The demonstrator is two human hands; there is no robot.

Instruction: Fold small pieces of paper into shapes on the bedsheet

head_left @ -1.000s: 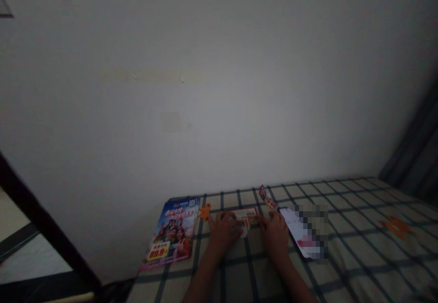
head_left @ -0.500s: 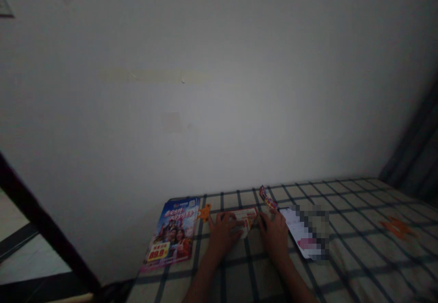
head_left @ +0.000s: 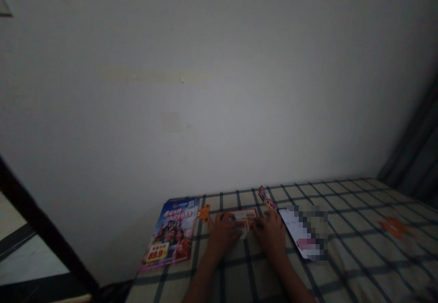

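A folded printed leaflet (head_left: 245,213), white with red edging, lies on the checked cloth between my hands. My left hand (head_left: 223,232) rests over its left part, fingers spread and pressing down, with the thumb and forefinger apart on the paper. At the leaflet's right side, my right hand (head_left: 272,232) has curled fingers pinching the folded edge; the fingertips are partly hidden. Just behind the right hand sits a narrow, colourful printed strip (head_left: 267,198), bent and raised off the cloth.
A stack of blue and pink leaflets (head_left: 174,232) lies at the left. Right of my hands is a phone (head_left: 299,234) with a lit screen, partly pixelated. The checked cloth (head_left: 356,243) has orange figures and meets a pale wall (head_left: 219,111). A dark bar (head_left: 44,225) slants at far left.
My right hand has shifted slightly left, its fingers moving inward along the leaflet's right part. My left hand stays nearly in place.
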